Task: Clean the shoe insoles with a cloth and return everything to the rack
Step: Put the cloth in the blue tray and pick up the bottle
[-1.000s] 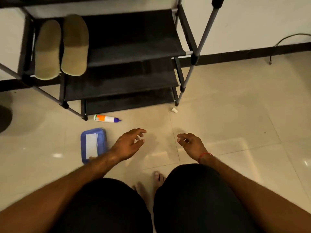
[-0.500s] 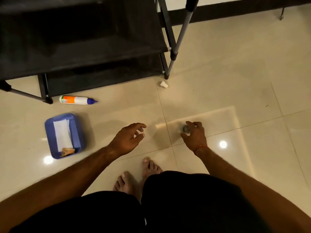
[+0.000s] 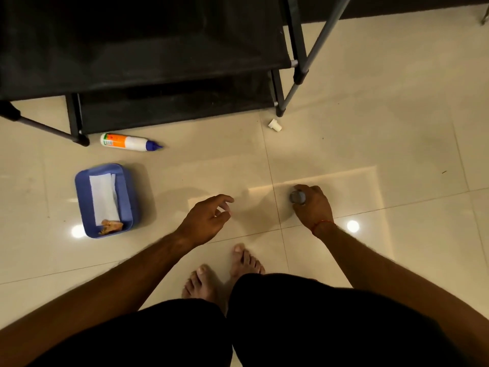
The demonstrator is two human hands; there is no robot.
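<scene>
1. Head view, the hands: the right hand (image 3: 313, 206) is low over the floor at about 3 o'clock from the picture's centre. Its fingers and thumb are curled round a small grey round-topped object (image 3: 297, 197); what it is cannot be told. A red thread (image 3: 321, 224) circles that wrist.
2. The left hand (image 3: 205, 221) hangs near the centre, fingers loosely curled and slightly spread, holding nothing and touching nothing. It is well apart from the right hand.
3. The cloth: a white folded cloth (image 3: 103, 200) lies lengthwise inside a blue tray (image 3: 126, 197) on the floor at 9 o'clock, left of the left hand. A small brownish scrap (image 3: 111, 225) sits in the tray's near end, touching the cloth's lower edge.
4. The rack: a black shoe rack (image 3: 158, 62) fills the 11-to-12 o'clock part of the frame, its fabric shelves dark. Its right legs stand at about 1 o'clock.
5. A white bottle (image 3: 127, 141) with an orange label and a blue nozzle lies on its side at 10 o'clock. It is just in front of the rack's lowest shelf, with the nozzle pointing right.
6. A small white cap (image 3: 275, 125) lies on the floor at 12 o'clock, just beside the rack's front right leg.
7. Two bare feet (image 3: 247, 260) stand side by side at 6 o'clock on the glossy cream floor tiles (image 3: 397, 115), below the hands. Black shorts (image 3: 317, 327) cover the bottom of the frame.
</scene>
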